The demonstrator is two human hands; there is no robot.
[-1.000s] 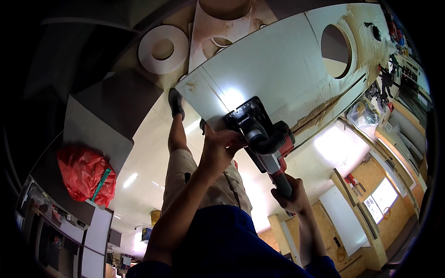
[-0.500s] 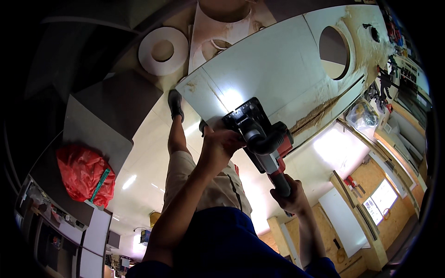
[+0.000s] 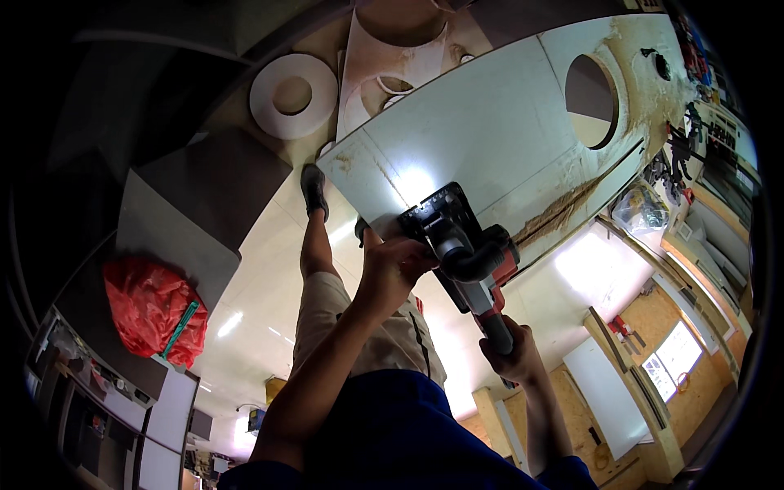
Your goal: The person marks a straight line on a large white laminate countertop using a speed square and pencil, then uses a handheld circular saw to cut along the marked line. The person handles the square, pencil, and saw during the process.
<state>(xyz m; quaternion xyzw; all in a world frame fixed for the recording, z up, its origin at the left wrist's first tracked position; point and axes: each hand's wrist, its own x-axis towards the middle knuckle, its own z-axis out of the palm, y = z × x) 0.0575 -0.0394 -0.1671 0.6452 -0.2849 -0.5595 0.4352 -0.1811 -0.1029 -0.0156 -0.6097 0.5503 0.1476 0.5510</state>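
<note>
While the left hand (image 3: 392, 265) clasps the front of the black-and-red power saw (image 3: 465, 253), the right hand (image 3: 510, 355) wraps its rear handle — the tool sits at the near edge of the pale panel (image 3: 490, 122). A round hole (image 3: 592, 98) lies toward the panel's far right corner, sawdust (image 3: 563, 214) along its right edge. Beyond the left edge — a white ring (image 3: 292, 95) and red bag (image 3: 151, 306).

The saw (image 3: 465, 257) is a red and black power tool with a black base plate, a dark curved hose fitting on top and a slim black rear handle. It sits flat on the near edge of the panel (image 3: 490, 131), its base toward 11 o'clock and its handle toward 5 o'clock. The panel is a large pale sheet with a round hole at 2 o'clock and sawdust along its right edge.
</note>
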